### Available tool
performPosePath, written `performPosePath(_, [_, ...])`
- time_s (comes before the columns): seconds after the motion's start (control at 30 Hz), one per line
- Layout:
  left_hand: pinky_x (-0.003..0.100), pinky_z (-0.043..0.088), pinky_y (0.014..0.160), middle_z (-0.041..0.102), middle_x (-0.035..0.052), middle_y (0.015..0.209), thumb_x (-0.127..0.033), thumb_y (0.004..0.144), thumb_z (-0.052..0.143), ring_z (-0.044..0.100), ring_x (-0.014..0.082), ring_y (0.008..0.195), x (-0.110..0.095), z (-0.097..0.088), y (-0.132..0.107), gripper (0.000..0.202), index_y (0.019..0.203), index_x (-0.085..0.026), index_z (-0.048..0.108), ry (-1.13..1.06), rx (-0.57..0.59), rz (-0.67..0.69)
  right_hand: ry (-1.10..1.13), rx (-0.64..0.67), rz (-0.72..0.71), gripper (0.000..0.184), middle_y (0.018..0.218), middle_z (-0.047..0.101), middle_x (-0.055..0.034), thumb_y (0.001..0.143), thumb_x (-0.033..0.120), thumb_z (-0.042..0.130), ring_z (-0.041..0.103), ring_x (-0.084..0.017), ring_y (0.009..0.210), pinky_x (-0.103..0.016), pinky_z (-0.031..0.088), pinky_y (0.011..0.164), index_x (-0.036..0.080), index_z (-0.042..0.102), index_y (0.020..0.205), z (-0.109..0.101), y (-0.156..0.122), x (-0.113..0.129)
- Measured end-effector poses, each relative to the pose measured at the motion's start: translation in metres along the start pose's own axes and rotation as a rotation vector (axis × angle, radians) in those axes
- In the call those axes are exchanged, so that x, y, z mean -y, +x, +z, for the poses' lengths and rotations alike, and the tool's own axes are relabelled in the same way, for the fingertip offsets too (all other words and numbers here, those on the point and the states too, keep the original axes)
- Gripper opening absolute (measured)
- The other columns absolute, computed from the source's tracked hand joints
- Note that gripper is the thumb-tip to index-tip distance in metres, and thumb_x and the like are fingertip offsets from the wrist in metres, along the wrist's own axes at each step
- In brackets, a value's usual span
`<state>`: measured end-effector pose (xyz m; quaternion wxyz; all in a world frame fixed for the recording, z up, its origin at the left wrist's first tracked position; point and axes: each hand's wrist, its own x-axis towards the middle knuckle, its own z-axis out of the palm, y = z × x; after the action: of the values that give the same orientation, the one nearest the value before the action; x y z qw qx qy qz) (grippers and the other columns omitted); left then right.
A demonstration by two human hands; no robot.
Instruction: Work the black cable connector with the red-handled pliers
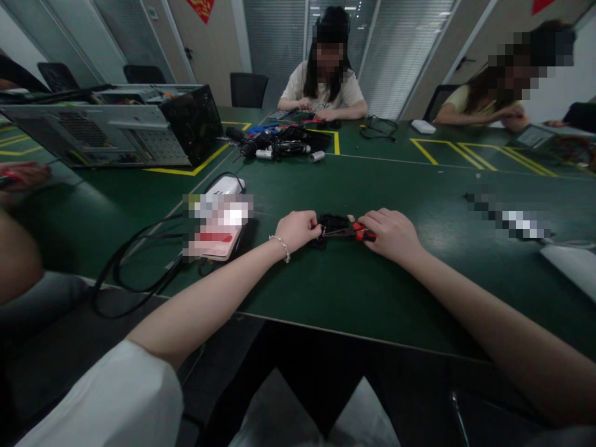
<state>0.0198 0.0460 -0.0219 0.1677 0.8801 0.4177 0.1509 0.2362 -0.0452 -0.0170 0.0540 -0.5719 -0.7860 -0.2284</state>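
Note:
Just above the green table, my right hand (392, 234) is wrapped round the red and black handles of a pair of pliers (361, 231). The tool's jaws point left, toward my left hand (300, 231). My left fingers are pinched on a small black cable bundle (333, 222), whose exact kind I cannot make out. The pliers' metal jaws lie against or over this bundle; whether they bite into it is too small to tell. A small pale piece (351, 218) shows behind the tool.
A phone (216, 239) and a white power bank (226, 186) with black cables lie to the left. An open computer case (121, 133) stands farther back. A pile of black cables and parts (279, 143) sits ahead. Co-workers sit across and at the left; yellow tape marks the table (419, 298).

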Motion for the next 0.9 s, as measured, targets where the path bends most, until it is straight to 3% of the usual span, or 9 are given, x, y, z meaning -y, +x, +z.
performPosePath(0.9, [0.022,0.033,0.05,0.062,-0.0002,0.069,-0.037,0.076,0.051,0.054,0.0125,0.061,-0.0028,-0.002,-0.0006,0.019,0.074,-0.02,0.058,0.0,0.008,-0.016,0.019,-0.008,-0.006,0.024,0.089,0.062,-0.0093,0.072,0.026,0.049,0.049,-0.022,0.078,-0.032,0.033,0.065,0.015,0.06,0.09,-0.001,0.0004,-0.0007])
